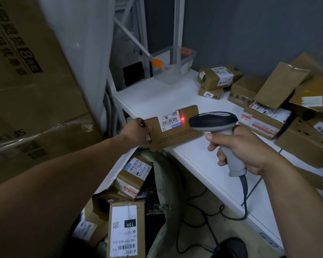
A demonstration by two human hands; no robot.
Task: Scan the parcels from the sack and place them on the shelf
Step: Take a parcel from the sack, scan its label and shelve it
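My left hand (137,132) grips the left end of a flat brown cardboard parcel (177,133), held upright over the front edge of the white shelf (157,94). Its white barcode label faces me. My right hand (239,146) holds a grey handheld scanner (215,122) by the handle, its dark head pointing at the parcel. A red scan dot glows just right of the label. Below, the open green sack (164,175) holds several more labelled parcels (136,175).
Several brown parcels (268,101) are piled on the right half of the shelf. A clear plastic tub (175,66) stands at its back. Large cartons (26,81) fill the left side. The scanner cable (244,200) and other black cables trail over the floor.
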